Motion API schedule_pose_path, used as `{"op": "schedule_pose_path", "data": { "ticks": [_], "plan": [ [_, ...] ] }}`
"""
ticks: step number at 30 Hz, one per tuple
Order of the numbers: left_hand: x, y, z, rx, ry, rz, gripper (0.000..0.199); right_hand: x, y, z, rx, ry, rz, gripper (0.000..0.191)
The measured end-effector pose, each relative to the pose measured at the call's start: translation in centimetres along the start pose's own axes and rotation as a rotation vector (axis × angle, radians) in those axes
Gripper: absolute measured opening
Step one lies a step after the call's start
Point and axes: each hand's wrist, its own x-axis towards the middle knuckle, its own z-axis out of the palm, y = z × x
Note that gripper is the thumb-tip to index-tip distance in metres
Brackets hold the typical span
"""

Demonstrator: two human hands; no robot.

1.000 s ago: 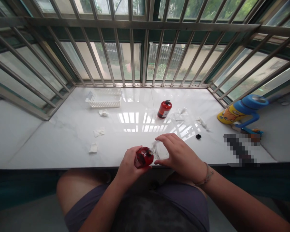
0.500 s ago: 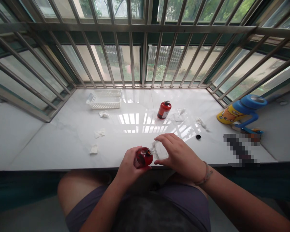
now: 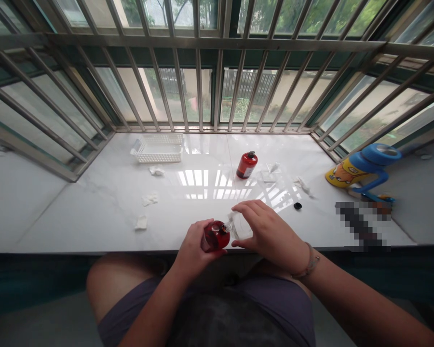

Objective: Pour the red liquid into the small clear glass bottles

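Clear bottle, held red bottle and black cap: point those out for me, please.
Clear bottle [image 3: 242, 227]: head view, on its see-through body.
Held red bottle [image 3: 217, 237]: head view, on its rounded body.
Black cap [image 3: 297, 206]: head view, on its middle.

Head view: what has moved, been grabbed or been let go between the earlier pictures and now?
Nothing visibly changed on the table; only the whole view shifted slightly. The left hand still holds the translucent red rounded bottle, and the right hand the clear see-through bottle, its neck at the red one's mouth. The upright red bottle with a black top, small round black cap and white perforated basket stayed put.
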Motion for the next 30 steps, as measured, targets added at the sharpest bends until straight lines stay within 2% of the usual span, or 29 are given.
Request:
{"op": "schedule_pose_path", "data": {
  "ticks": [30],
  "plan": [
    [-0.24, -0.81, 0.13, -0.033, -0.007, 0.002, 0.087, 0.01, -0.27, -0.12, -0.058, -0.004, -0.015, 0.082]
  ]
}}
